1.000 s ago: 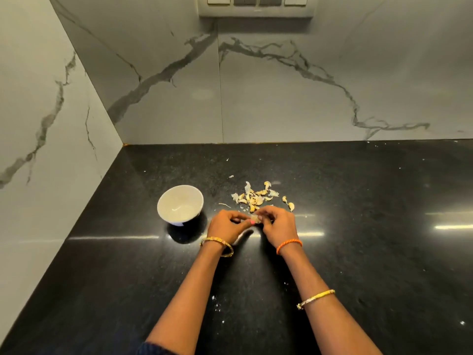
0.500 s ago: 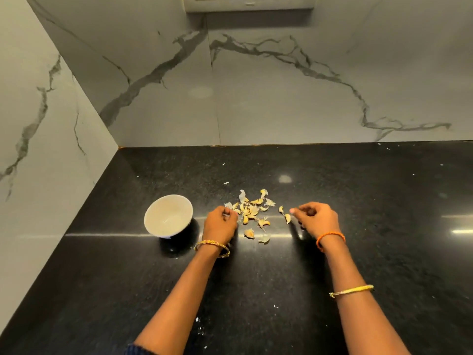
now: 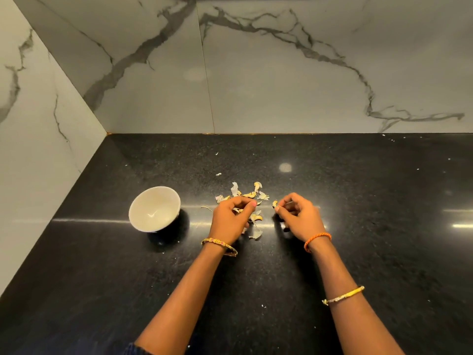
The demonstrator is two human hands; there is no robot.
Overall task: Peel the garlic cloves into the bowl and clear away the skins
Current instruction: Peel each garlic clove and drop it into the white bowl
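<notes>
A white bowl (image 3: 154, 208) stands on the black counter (image 3: 358, 226), left of my hands, and looks empty inside. A loose pile of garlic skins and cloves (image 3: 252, 194) lies in the middle. My left hand (image 3: 230, 220) sits over the pile's near side with its fingers curled; what it holds is hidden. My right hand (image 3: 299, 216) is just right of the pile, fingers curled, and its fingertips pinch a small yellowish garlic piece (image 3: 274, 203). One flat skin (image 3: 256, 234) lies nearest to me between the wrists.
Marble walls close the counter at the back (image 3: 281, 85) and on the left (image 3: 38, 149). Tiny skin flecks (image 3: 218, 174) are scattered behind the pile and near my forearms.
My hands were joined on one clove, then parted and skins dropped onto the counter. My right hand swung out to the right and has now come back to the piece beside the pile.
</notes>
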